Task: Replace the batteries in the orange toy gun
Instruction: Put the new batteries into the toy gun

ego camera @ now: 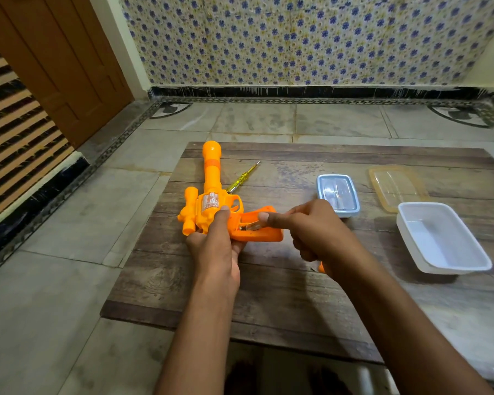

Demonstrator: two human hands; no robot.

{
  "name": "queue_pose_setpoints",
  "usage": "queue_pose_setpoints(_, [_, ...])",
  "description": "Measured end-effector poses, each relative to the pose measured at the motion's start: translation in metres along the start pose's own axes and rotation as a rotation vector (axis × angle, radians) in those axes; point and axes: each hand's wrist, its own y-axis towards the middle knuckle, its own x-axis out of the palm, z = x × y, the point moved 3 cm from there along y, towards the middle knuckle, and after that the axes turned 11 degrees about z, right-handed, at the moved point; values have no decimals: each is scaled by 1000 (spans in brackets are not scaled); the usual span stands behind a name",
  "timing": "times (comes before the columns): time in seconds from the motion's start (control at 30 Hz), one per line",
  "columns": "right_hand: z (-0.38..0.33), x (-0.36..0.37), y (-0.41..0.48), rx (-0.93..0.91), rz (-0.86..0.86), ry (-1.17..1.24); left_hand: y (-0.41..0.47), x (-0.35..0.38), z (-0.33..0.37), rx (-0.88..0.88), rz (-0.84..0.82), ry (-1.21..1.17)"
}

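The orange toy gun (pixel 211 192) lies on a wooden board (pixel 268 280), barrel pointing away from me. My left hand (pixel 216 246) grips its body near the trigger, thumb on top. The handle's battery compartment (pixel 257 226) lies uncovered, and a battery (pixel 250 226) shows inside it. My right hand (pixel 311 229) reaches in from the right, its other fingers curled, and its outstretched finger presses on that battery. A small orange piece (pixel 321 267) peeks out under my right wrist.
A yellow-handled screwdriver (pixel 243 178) lies just right of the barrel. Further right sit a small lidded blue container (pixel 338 195), a loose clear yellow lid (pixel 394 186) and an uncovered white tub (pixel 439 238). Tiled floor surrounds the board.
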Motion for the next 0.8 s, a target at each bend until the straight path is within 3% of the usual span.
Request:
queue_pose_setpoints(0.1, [1, 1, -2, 134, -99, 67, -1, 1, -2, -16, 6, -4])
queue_pose_setpoints(0.23, [3, 1, 2, 185, -99, 74, -4, 0, -3, -18, 3, -4])
queue_pose_setpoints(0.7, [6, 8, 4, 68, 98, -68, -8, 2, -2, -7, -29, 38])
queue_pose_setpoints(0.8, [6, 1, 2, 53, 120, 46, -5, 3, -2, 4, -35, 28])
